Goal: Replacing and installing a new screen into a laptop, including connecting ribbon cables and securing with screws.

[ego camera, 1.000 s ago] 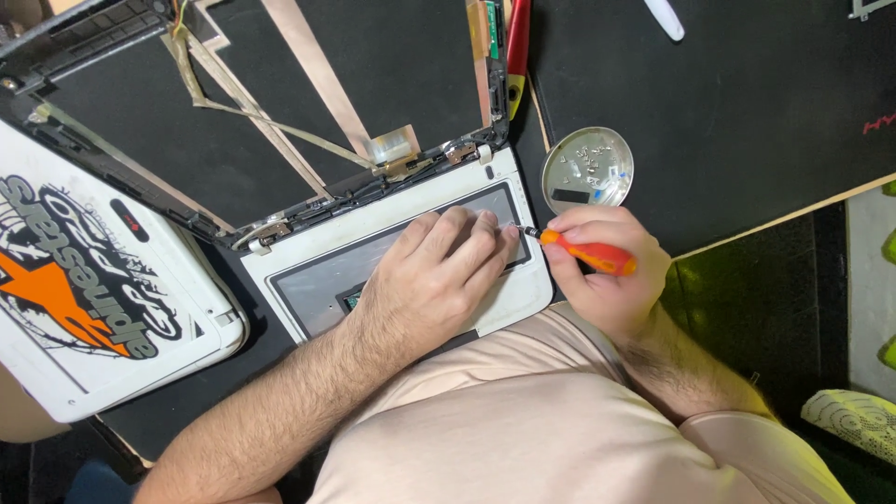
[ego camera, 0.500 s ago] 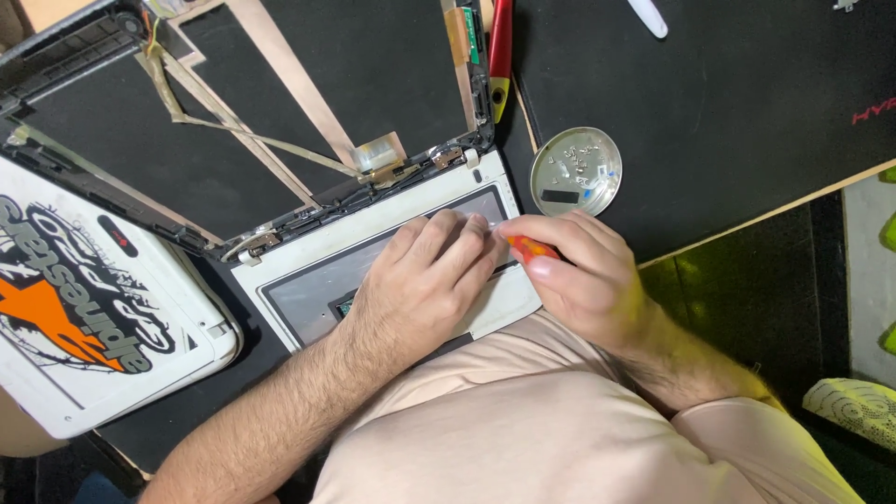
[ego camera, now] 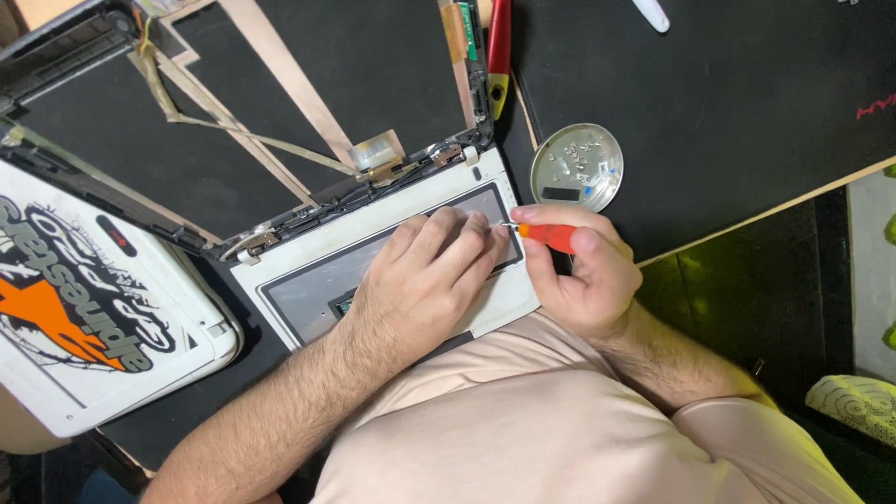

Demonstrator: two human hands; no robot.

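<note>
A white laptop base [ego camera: 308, 257] with its keyboard removed lies in front of me, and its bare lid back [ego camera: 271, 84] lies open behind it. My left hand [ego camera: 420, 285] rests flat on the empty keyboard bay, fingertips near the right edge. In my right hand [ego camera: 583, 271] is a small orange-handled screwdriver [ego camera: 546, 235]; its metal tip points left and meets my left fingertips at the bay's right rim.
A round metal dish [ego camera: 577, 166] with several tiny screws sits just beyond my right hand on a black mat [ego camera: 747, 103]. A white decorated cover [ego camera: 84, 308] lies at left. A red-handled tool [ego camera: 499, 47] lies along the lid's right edge.
My right hand has brought the screwdriver leftward from beside the laptop to its right rim, next to my left fingertips. My left hand stayed on the bay.
</note>
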